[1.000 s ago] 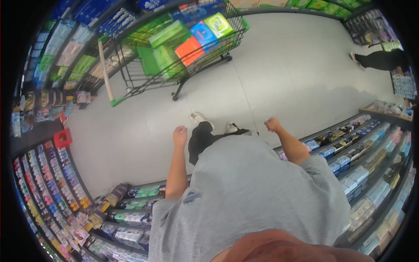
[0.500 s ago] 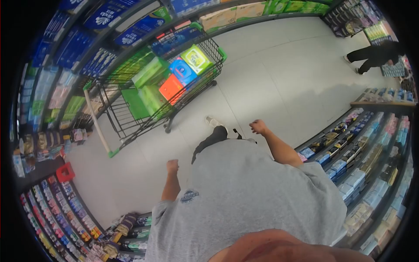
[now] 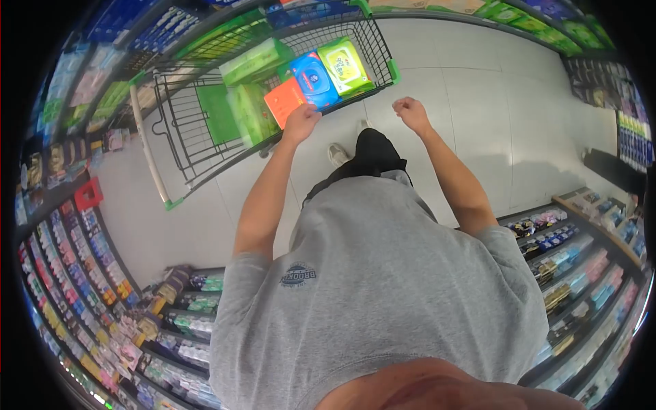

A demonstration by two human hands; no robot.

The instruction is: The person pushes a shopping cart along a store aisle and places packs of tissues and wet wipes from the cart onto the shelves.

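Observation:
My left hand [image 3: 301, 123] is at the near rim of a wire shopping cart [image 3: 225, 167], beside an orange pack [image 3: 284, 100]. Its fingers are curled; whether they grip the rim is hidden. Next to the orange pack in the cart lie a blue pack [image 3: 314, 78] and a green-and-white pack [image 3: 346, 66]. Farther left in it are larger green packages [image 3: 256, 61]. My right hand [image 3: 410, 113] hangs over the floor, right of the cart's front corner, with its fingers curled and nothing visible in them.
Stocked shelves [image 3: 68, 280] line the left and lower left, with more shelves [image 3: 574, 273] at the lower right. A red basket-like object [image 3: 88, 195] stands at the left. At the right, a person's dark-clothed leg [image 3: 613, 171] shows. Grey floor [image 3: 471, 89] lies between.
I have come closer to the cart. My left hand has moved forward from over the floor to the cart's rim, and my right hand has also moved forward. The other person appears farther right.

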